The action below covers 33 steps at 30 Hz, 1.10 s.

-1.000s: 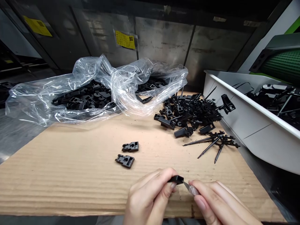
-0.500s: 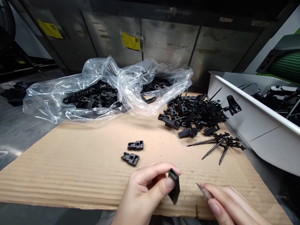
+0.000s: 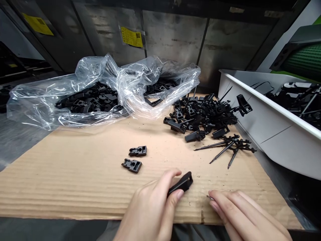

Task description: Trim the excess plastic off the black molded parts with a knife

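Note:
My left hand (image 3: 150,204) pinches a black moulded plastic part (image 3: 181,183) between thumb and fingers, low over the corrugated cardboard sheet (image 3: 75,190). My right hand (image 3: 247,214) rests to its right, fingers curled on a small metal blade (image 3: 210,197), mostly hidden, and apart from the part. Two similar black parts (image 3: 137,151) (image 3: 131,165) lie flat on the cardboard above my hands. Farther right sits a heap of black parts (image 3: 200,115), with several spiky black runner pieces (image 3: 225,147) in front of it.
A clear plastic bag (image 3: 67,97) full of black parts lies along the cardboard's far edge. On the right stands a white bin (image 3: 265,120) holding black parts. Grey metal panels with yellow labels form the back. A green machine stands at top right.
My left hand has turned the black part from upright to nearly flat and lowered it. My right hand and blade have moved away from the part and down, with the blade now mostly hidden.

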Available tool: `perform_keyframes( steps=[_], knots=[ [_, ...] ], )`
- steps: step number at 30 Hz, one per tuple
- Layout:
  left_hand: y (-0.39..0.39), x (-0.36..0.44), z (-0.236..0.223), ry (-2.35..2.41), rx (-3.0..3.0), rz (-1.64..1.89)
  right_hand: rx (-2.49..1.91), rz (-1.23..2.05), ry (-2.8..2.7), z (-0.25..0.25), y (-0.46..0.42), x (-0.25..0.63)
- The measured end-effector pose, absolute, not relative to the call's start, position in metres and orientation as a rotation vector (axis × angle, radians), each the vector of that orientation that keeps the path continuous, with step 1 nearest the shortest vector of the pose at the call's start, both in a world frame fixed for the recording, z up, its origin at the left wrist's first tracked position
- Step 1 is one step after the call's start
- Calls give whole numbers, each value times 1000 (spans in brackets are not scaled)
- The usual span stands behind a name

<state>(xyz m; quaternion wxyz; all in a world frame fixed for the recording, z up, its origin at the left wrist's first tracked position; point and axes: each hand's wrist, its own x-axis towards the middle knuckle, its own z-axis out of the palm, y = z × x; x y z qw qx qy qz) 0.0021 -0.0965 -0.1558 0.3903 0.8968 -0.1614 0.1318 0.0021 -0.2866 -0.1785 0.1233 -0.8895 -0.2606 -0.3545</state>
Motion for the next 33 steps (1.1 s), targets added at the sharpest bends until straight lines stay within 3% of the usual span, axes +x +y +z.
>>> perform_keyframes(
  steps=[7,13,23,29,33],
  knots=[
    [-84,17,-154,-461,2327,183,-2686,-998,-887,-172,-280,11],
    [-83,19,-154,-452,2263,165,-2735,-759,-1109,-160,-283,20],
    [-83,21,-155,-487,2237,207,-2809,-645,-1263,-141,-276,28],
    [-78,21,-148,-495,2202,114,-2790,-874,-1049,-147,-270,21],
    [-80,18,-144,-520,1926,-152,-2659,-1087,-872,-154,-264,10]
  ],
)
